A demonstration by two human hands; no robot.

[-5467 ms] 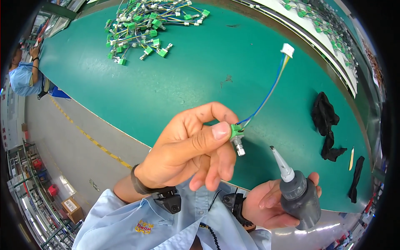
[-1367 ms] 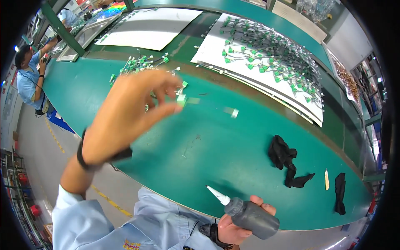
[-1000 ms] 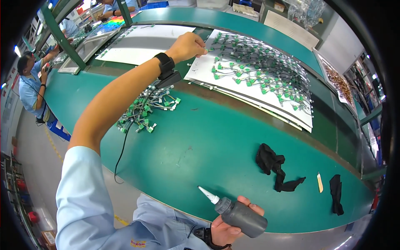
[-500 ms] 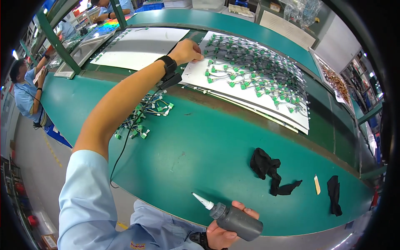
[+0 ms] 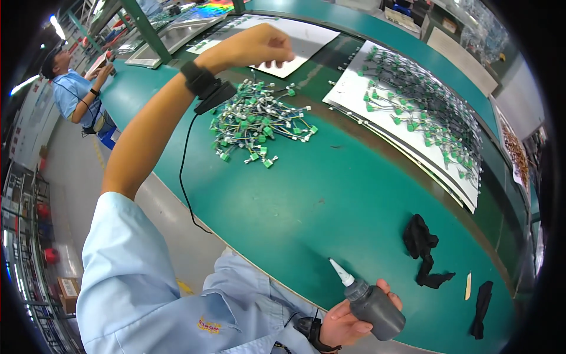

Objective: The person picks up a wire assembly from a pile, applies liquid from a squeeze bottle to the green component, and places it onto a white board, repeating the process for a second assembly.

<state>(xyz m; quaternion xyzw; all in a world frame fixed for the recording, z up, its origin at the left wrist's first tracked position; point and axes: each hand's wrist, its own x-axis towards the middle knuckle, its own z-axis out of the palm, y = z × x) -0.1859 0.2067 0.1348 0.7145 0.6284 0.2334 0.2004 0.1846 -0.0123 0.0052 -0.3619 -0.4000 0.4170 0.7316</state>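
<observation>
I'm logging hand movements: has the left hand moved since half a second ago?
Yes: the left hand has moved left, away from the white sheet bearing green parts, whose left edge it overlapped earlier.

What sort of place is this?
Probably an electronics assembly workshop. A pile of small wired green parts lies on a long green workbench, many similar parts are spread over a white sheet, and another person in a light blue shirt is at the bench's far left.
</observation>
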